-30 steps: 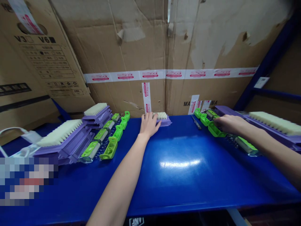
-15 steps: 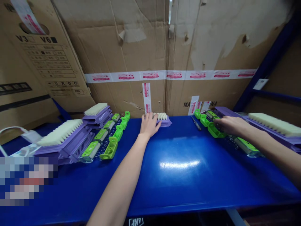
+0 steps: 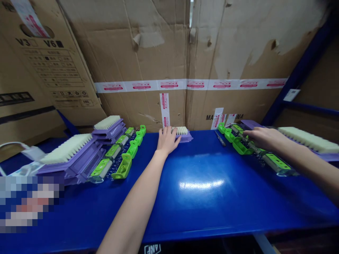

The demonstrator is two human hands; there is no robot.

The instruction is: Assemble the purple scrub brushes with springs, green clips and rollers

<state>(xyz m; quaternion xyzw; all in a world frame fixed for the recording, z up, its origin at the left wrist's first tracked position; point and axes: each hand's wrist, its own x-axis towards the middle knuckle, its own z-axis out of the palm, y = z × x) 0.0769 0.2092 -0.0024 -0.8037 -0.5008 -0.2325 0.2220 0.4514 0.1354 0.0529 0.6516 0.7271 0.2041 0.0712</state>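
Resting over the left part of a small purple tray (image 3: pixel 185 138), the left hand (image 3: pixel 167 141) has its fingers spread and curved, but whether they clasp it I cannot tell. That tray holds a ridged cream block (image 3: pixel 182 131) and sits on the blue table (image 3: pixel 201 208), close to the cardboard (image 3: pixel 148 63). The right hand (image 3: pixel 261 137) has its fingers bent down at the right row of clear cases (image 3: pixel 277 163); what it pinches, if anything, is hidden. The nearest case in that row has a green piece inside, and green brackets (image 3: pixel 241 147) stand alongside, with a screwdriver (image 3: pixel 220 138) to their left. Beyond the right forearm, a large purple tray (image 3: pixel 327 156) carries another cream block (image 3: pixel 307 139). On the left side, 2 cream blocks top the left purple trays (image 3: pixel 76 158), next to 4 left clear cases (image 3: pixel 101 168) with green inside and 4 left green brackets (image 3: pixel 124 166). Compared with 0.5 s ago, the right hand sits slightly farther right, exposing more of the row beneath it, while the left hand has kept its place on the small purple tray.
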